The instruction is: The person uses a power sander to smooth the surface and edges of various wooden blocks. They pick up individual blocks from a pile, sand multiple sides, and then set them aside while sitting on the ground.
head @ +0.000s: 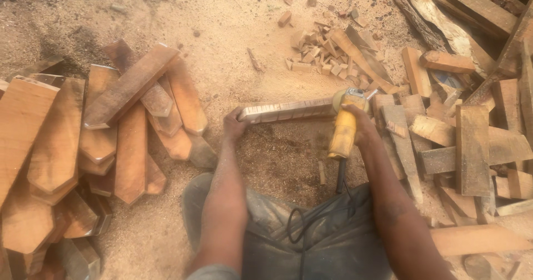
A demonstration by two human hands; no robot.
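Pale wooden slat point(288, 111), edge marked with cross-lines, lying over sawdust between the two hands. Left hand point(234, 125) closed around its left end; right hand point(355, 123) wrapped around yellow angle grinder point(344, 130), head touching the slat's right end. Long axis left to right, right end slightly farther.

No packages, labels, signs or screens are visible in this view.
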